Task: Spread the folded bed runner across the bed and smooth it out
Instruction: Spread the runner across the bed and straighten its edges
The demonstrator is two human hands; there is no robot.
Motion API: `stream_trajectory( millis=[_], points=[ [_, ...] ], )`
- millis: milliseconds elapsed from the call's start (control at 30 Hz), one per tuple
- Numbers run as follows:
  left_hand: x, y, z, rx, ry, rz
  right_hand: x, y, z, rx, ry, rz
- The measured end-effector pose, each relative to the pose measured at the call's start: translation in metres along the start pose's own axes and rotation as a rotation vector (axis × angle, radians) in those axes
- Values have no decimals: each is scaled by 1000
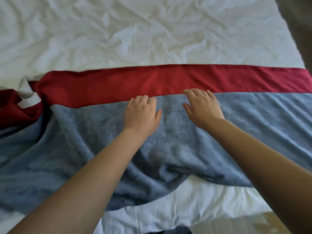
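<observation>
The red-and-blue bed runner (177,149) is laid from 9 to 3 o'clock, crumpled at 9, and pressed by the flat, open left hand (141,114) and right hand (202,108).

Bedroom: bed (152,31) under creased white sheet, red-and-blue bed runner (168,149) across it

left hand (141,114): palm down, fingers together pointing far, thumb out to the right | right hand (203,107): palm down, fingers fanned, just beside it | left forearm (94,174), right forearm (263,157): bare, outstretched, converging from the near edge
</observation>
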State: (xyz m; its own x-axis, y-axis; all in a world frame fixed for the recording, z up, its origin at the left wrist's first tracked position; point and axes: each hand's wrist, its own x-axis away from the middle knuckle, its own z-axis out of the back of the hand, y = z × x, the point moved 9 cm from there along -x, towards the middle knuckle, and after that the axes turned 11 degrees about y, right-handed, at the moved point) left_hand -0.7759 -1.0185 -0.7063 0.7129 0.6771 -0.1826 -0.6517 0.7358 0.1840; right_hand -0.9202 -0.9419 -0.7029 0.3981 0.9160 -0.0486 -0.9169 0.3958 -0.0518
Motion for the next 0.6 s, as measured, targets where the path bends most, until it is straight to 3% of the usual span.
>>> stream_trajectory(
  millis=[333,500,600],
  points=[
    [118,87,-11,90,-72,12,157,0,-13,-61,-28,54],
    [180,130,4,194,105,-20,233,-9,-4,-27,162,260],
    [208,144,-9,189,46,-79,257,-6,-20,11,122,308]
  ],
)
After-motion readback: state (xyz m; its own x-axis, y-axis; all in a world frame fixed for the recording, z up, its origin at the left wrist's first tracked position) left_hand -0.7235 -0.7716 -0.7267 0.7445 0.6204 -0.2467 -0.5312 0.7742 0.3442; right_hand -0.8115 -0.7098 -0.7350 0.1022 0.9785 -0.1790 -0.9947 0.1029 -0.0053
